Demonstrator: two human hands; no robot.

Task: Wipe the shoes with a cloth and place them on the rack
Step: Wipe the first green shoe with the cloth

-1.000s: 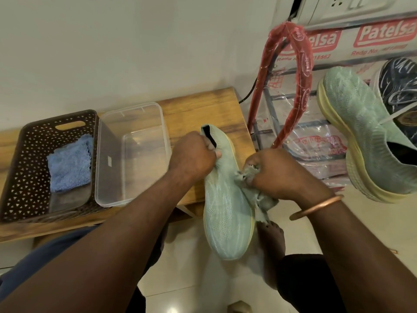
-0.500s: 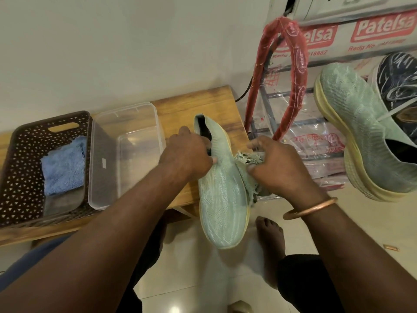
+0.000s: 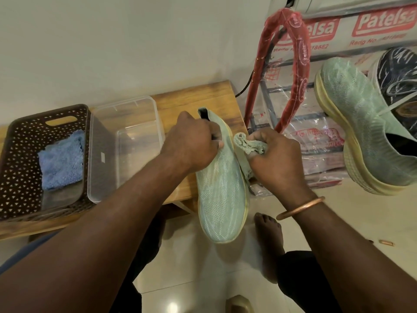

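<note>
A pale green knit shoe [image 3: 220, 195] is held in front of me, toe pointing down toward the floor. My left hand [image 3: 194, 143] grips it near the collar. My right hand [image 3: 275, 159] clutches a bunched greenish cloth [image 3: 244, 143] pressed against the shoe's right side and sole edge. The matching green shoe [image 3: 361, 136] sits on the rack [image 3: 293, 118] at the right, beside a dark patterned shoe [image 3: 397, 75].
A low wooden table [image 3: 203, 98] holds a clear plastic tub [image 3: 126, 145] and a brown perforated basket [image 3: 20, 159] with a blue cloth [image 3: 62, 159] inside. The rack has red plastic-wrapped legs. My bare foot [image 3: 268, 229] rests on the tiled floor.
My right hand has slid the cloth up along the shoe's right side toward the heel, and its fingers have closed around the cloth. The left hand keeps its grip.
</note>
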